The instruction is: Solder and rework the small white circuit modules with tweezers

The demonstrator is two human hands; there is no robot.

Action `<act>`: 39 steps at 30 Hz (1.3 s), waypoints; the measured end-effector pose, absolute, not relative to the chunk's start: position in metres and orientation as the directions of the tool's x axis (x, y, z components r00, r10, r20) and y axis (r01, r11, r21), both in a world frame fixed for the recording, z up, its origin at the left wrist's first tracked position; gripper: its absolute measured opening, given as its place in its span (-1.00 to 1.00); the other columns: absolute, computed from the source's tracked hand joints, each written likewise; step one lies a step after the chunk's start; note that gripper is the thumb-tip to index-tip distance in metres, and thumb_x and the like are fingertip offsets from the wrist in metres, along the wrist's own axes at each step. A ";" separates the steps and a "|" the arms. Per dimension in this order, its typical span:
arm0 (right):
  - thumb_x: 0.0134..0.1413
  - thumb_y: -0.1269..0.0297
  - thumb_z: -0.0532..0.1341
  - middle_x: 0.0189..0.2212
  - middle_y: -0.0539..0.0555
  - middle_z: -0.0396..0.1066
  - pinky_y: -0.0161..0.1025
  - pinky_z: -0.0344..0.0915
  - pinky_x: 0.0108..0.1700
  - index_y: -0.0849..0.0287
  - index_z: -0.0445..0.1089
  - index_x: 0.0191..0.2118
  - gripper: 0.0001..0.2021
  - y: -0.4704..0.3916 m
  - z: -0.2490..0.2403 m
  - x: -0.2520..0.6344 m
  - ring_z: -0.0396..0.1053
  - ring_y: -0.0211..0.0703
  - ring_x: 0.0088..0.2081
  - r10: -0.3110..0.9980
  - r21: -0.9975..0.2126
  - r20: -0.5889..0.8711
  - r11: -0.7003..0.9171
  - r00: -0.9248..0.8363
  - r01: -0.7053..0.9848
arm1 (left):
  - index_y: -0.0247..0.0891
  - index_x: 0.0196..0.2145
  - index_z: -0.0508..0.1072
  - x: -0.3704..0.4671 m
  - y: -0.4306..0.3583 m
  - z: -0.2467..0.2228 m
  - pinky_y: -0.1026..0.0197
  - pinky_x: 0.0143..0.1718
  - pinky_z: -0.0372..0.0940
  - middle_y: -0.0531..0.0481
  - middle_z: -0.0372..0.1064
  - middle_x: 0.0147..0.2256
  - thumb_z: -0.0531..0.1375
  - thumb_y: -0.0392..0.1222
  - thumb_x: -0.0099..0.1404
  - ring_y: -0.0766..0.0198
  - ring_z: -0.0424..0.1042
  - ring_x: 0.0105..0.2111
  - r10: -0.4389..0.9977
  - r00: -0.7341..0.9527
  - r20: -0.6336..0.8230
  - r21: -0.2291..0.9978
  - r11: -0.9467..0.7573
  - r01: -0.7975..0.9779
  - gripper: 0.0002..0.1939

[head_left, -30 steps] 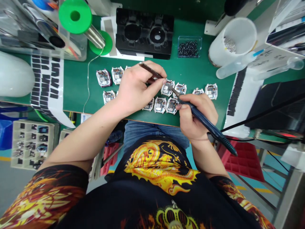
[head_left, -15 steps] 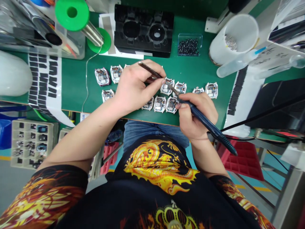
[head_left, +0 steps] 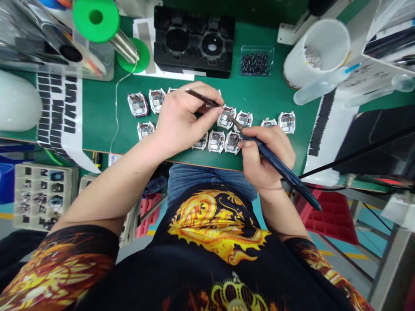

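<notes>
The left hand (head_left: 181,119) grips slim metal tweezers (head_left: 202,97), smooth and dark, between curled fingers and thumb. The right hand (head_left: 270,157) is closed around the thick, dark blue handle of a soldering iron (head_left: 280,166), held like a pen, ridged toward its back end. Its narrow metal tip reaches over a white watch case (head_left: 227,117) on the bench (head_left: 100,129), right by the left fingertips (whether the tip touches the circuit board inside is too small to tell).

That case is a rounded square of hard, pale plastic with short lugs at its corners. More of the same shape stand in loose rows on both sides, some partly hidden by the hands; the one farthest left (head_left: 138,104) has a purplish edge.

The bench has a flat green surface. Behind the cases sit a glossy black tray (head_left: 194,47) with two round hollows and a clear, square box (head_left: 272,54) of small, shiny black bits. Farther left, a bright green spool (head_left: 96,32) trails thin, silvery wire (head_left: 117,108) in a loose curve. On the right stands a smooth white cup (head_left: 293,65) with silvery grains inside.
</notes>
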State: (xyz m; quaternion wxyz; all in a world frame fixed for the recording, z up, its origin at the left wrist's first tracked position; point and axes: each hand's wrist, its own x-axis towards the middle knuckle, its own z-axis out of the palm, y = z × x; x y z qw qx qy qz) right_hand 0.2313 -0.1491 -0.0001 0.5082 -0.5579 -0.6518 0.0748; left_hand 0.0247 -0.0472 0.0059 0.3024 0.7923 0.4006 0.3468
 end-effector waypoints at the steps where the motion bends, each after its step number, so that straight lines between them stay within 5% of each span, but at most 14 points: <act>1: 0.39 0.29 0.23 -0.35 -0.04 0.63 -0.07 0.47 -0.21 0.01 0.58 -0.10 -0.85 -0.149 0.000 0.231 0.48 -0.13 -0.37 0.802 -0.662 0.580 0.365 0.139 0.655 | -0.01 -0.08 0.68 0.025 -0.047 0.006 -0.05 -0.06 0.70 -0.07 0.71 -0.06 0.29 0.12 0.62 0.05 0.71 -0.05 0.843 0.440 0.309 0.751 -0.501 0.430 -0.76; 23: 0.44 0.28 0.23 -0.30 -0.01 0.64 -0.03 0.51 -0.12 0.02 0.57 -0.03 -0.84 -0.147 -0.003 0.232 0.52 -0.10 -0.30 0.807 -0.672 0.581 0.397 0.111 0.625 | -0.12 -0.03 0.63 0.023 -0.025 -0.020 0.01 -0.04 0.52 0.01 0.68 -0.08 0.31 0.14 0.61 0.18 0.57 -0.16 0.776 0.484 0.404 0.685 -0.607 0.402 -0.71; 29: 0.45 0.32 0.25 -0.28 -0.02 0.65 -0.03 0.52 -0.10 0.01 0.58 -0.02 -0.85 -0.145 -0.003 0.232 0.53 -0.10 -0.26 0.799 -0.678 0.593 0.426 0.102 0.599 | -0.04 -0.06 0.62 0.029 -0.035 -0.004 -0.06 -0.03 0.55 -0.04 0.67 -0.04 0.25 0.16 0.63 0.02 0.64 -0.03 0.832 0.447 0.330 0.689 -0.536 0.488 -0.72; 39: 0.51 0.22 0.21 -0.28 0.01 0.60 0.02 0.52 -0.04 0.01 0.56 0.01 -0.83 -0.143 -0.004 0.232 0.52 -0.06 -0.23 0.839 -0.648 0.539 0.360 0.071 0.671 | -0.11 -0.03 0.57 0.026 -0.025 -0.017 0.00 0.02 0.50 0.01 0.64 -0.06 0.24 0.29 0.64 0.15 0.57 -0.03 0.806 0.475 0.353 0.710 -0.561 0.425 -0.59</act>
